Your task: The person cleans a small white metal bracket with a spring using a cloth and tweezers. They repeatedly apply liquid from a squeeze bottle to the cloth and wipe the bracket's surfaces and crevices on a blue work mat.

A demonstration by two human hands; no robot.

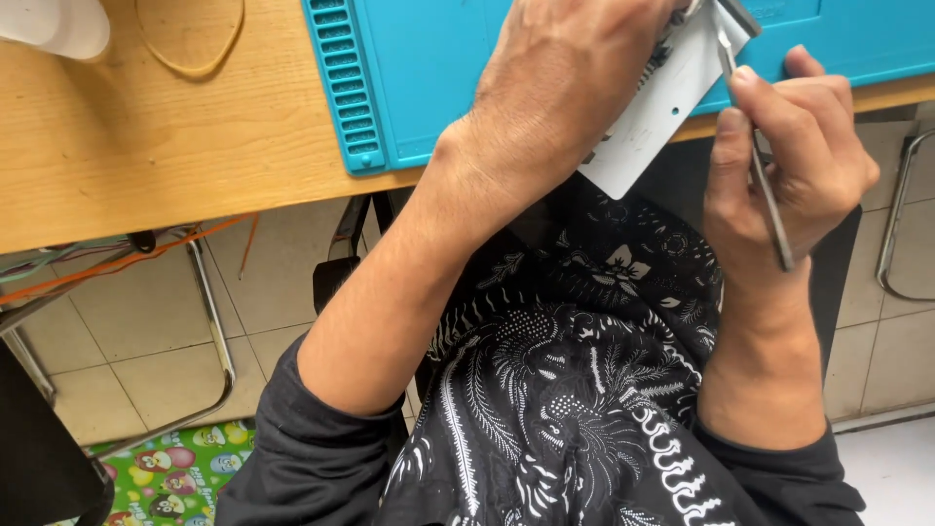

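Matt white plate [648,117] — metal tool [769,200] — wood desk [146,146].

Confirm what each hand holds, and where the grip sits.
Left hand holds a white flat plate, grip at its upper end. Right hand holds a thin metal tool, grip on the upper shaft, near the tip.

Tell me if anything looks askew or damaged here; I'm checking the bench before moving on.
Nothing looks damaged or spilled. The flat white plastic plate sits tilted, jutting past the wooden table's edge, but the left hand holds it there while the right hand works a thin metal tool against it.
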